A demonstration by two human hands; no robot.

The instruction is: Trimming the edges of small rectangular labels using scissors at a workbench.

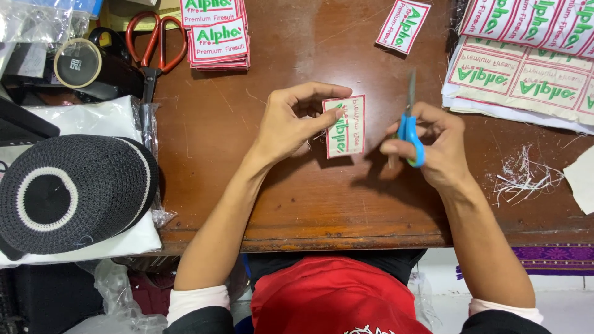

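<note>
The desk (297, 204) is brown wood, scratched, and carries everything here. At its far right lies the biggest piece, an uncut sheet (526, 77) of white patches with red borders and green and red lettering, several rows still joined. On the left sits a dark knitted cap (68, 192) with a white ring, resting on a white cloth bag in clear wrap. At the far left centre is a stack (218, 38) of trimmed patches, the same red-bordered rectangles, with red-handled shears (154, 43) beside it and a tape roll (77, 63) further left. One loose patch (403, 25) lies tilted at the far edge. White thread scraps (526, 176) are heaped near the right edge.

The left hand (291, 127) pinches a single patch (345, 125) by its left edge between thumb and forefinger, holding it upright-long just above the desk centre. The right hand (433, 145) has its fingers closed through the blue handles of small scissors (408, 124), blades pointing away (whether the blades are parted I cannot tell).

To trim well, I judge the patch should be kept taut and flat, the cut run just outside the red border, and the patch turned rather than the scissors, with the left fingers kept clear of the blade line.
</note>
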